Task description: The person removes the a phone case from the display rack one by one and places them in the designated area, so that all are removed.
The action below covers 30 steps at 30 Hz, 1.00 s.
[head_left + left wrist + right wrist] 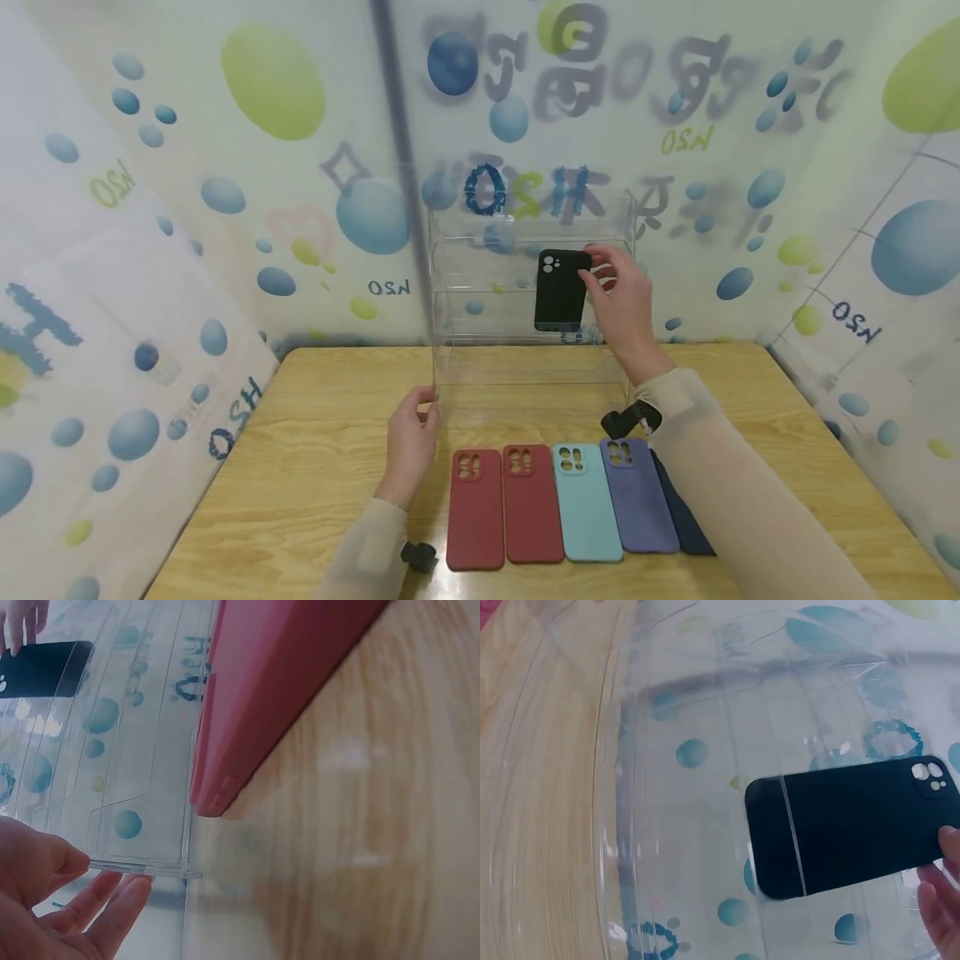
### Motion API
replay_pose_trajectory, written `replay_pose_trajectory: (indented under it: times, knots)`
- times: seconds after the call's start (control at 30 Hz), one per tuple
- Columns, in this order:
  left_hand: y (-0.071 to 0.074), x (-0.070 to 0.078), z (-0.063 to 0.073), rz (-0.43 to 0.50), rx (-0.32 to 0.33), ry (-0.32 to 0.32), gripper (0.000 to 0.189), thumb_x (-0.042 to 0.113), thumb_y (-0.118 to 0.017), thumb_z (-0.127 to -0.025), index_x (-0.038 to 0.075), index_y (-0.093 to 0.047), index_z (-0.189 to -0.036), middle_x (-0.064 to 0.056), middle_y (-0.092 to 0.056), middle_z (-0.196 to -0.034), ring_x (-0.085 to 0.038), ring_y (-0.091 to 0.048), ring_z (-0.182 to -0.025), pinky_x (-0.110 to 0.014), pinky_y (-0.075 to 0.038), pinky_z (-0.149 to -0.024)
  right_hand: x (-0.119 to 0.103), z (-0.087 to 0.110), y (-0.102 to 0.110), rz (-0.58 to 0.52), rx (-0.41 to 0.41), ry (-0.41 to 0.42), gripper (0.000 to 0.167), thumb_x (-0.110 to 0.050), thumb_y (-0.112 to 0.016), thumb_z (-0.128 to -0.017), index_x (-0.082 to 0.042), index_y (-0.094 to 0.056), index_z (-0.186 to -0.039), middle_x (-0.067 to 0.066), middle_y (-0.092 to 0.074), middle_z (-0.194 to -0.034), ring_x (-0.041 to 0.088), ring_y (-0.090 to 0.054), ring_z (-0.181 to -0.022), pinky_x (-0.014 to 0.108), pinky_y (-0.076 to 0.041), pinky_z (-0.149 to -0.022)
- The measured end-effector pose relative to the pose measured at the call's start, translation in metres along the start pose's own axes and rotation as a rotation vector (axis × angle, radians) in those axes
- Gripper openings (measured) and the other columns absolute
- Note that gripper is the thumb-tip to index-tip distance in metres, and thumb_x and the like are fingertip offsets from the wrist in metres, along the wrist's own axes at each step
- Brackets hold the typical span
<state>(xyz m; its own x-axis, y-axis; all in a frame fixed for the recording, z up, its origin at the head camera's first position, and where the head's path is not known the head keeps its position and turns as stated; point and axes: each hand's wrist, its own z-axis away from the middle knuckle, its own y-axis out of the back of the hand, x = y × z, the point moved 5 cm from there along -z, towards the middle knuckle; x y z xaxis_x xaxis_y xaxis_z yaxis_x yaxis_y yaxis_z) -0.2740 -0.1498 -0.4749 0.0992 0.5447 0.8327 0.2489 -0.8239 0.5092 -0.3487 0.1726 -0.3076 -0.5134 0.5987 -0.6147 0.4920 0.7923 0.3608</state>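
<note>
A clear plastic tiered display rack stands at the back of the wooden table. With thumb and fingers, my right hand pinches the upper right edge of a black phone case. The case is upright, its camera cutouts at the top left, and its lower end overlaps a rack tier. In the right wrist view the clear front strip of a tier crosses the black phone case near its bottom. My left hand grips the rack's left side edge, thumb and fingers on either side of the clear panel.
In front of the rack lies a row of phone cases: two red ones, a light blue one, a purple one and a dark blue one partly under my right forearm. A patterned curtain hangs behind and beside the table.
</note>
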Motion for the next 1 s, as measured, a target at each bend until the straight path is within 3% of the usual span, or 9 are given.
replay_pose_trajectory:
  times: [0.13, 0.23, 0.53, 0.8, 1.0]
  knots:
    - [0.001, -0.001, 0.0, -0.004, -0.004, 0.001, 0.03, 0.008, -0.057, -0.104, 0.008, -0.064, -0.133, -0.012, -0.068, -0.128, -0.025, -0.067, -0.091, -0.024, -0.053, -0.057, -0.002, 0.002, 0.005, -0.008, 0.006, -0.022, 0.029, -0.013, -0.072, -0.098, -0.008, -0.069, -0.126, 0.014, -0.07, -0.111, 0.028, -0.072, -0.093, 0.022, -0.052, -0.077]
    - [0.001, -0.001, 0.0, -0.004, -0.006, 0.002, 0.03, 0.008, -0.057, -0.104, 0.007, -0.064, -0.133, -0.013, -0.068, -0.128, -0.025, -0.068, -0.092, -0.024, -0.053, -0.057, -0.003, 0.004, 0.01, -0.003, 0.016, -0.03, 0.028, -0.014, -0.072, -0.097, -0.011, -0.07, -0.126, 0.012, -0.071, -0.111, 0.025, -0.072, -0.093, 0.014, -0.049, -0.077]
    - [0.0, 0.0, 0.0, -0.001, -0.006, 0.01, 0.03, 0.008, -0.058, -0.104, 0.007, -0.064, -0.133, -0.012, -0.068, -0.128, -0.025, -0.068, -0.092, -0.025, -0.055, -0.058, -0.011, 0.007, 0.032, -0.089, 0.149, 0.038, 0.026, -0.013, -0.074, -0.096, -0.011, -0.073, -0.122, 0.013, -0.072, -0.105, 0.022, -0.07, -0.085, 0.009, -0.05, -0.078]
    - [0.0, 0.001, -0.001, 0.002, -0.01, 0.006, 0.03, 0.008, -0.057, -0.104, 0.007, -0.064, -0.133, -0.014, -0.068, -0.128, -0.026, -0.069, -0.091, -0.026, -0.055, -0.058, -0.012, 0.02, 0.05, -0.09, 0.105, -0.062, 0.027, -0.017, -0.074, -0.096, -0.012, -0.071, -0.123, 0.01, -0.071, -0.105, 0.003, -0.066, -0.086, 0.009, -0.051, -0.082]
    - [0.0, 0.002, 0.0, -0.002, -0.003, 0.009, 0.03, 0.008, -0.058, -0.104, 0.007, -0.064, -0.133, -0.014, -0.068, -0.129, -0.027, -0.069, -0.093, -0.028, -0.056, -0.06, 0.0, 0.039, 0.064, -0.069, 0.052, -0.122, 0.028, -0.014, -0.075, -0.095, -0.011, -0.07, -0.122, 0.012, -0.071, -0.107, -0.002, -0.065, -0.083, 0.008, -0.05, -0.078]
